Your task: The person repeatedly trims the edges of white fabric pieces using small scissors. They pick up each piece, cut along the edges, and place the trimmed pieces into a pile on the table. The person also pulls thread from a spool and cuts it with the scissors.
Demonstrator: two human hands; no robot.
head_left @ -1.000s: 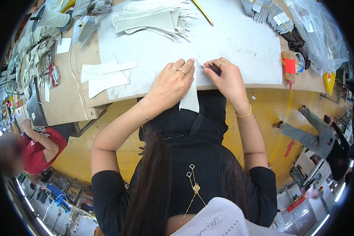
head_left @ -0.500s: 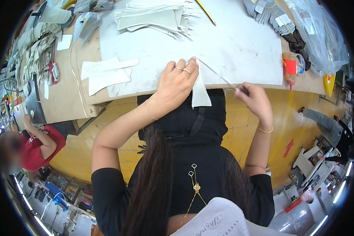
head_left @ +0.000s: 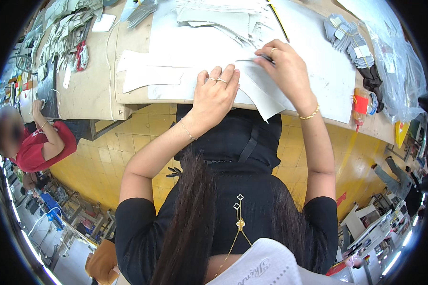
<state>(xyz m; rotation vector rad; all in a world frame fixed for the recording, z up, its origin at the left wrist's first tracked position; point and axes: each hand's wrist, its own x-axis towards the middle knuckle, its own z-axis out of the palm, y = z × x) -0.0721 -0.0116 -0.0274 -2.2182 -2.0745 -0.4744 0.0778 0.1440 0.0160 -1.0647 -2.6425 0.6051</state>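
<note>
A pale, narrow cut piece (head_left: 261, 99) lies at the table's front edge, its lower end hanging over the edge above my lap. My left hand (head_left: 215, 92) rests palm down beside it, fingers stretched out on the table; whether the fingertips touch the piece is hard to see. Just above and to the right, my right hand (head_left: 287, 69) is closed around a slim tool (head_left: 266, 57) with a dark handle. The tool's thin tip points left, toward my left fingertips. Its exact kind cannot be made out.
Flat white pieces (head_left: 152, 78) lie to the left, a stack of pale pieces (head_left: 218, 19) at the back, near a yellow pencil (head_left: 279, 21). Rightward are a tied grey bundle (head_left: 349, 40), an orange-red bottle (head_left: 360, 108) and clear plastic bags (head_left: 399, 61). A person in red (head_left: 50, 147) sits at left.
My right hand has moved from the right of the piece, off the table edge, up and left over the table. The piece's hanging end has swung rightward. The view has shifted slightly.
</note>
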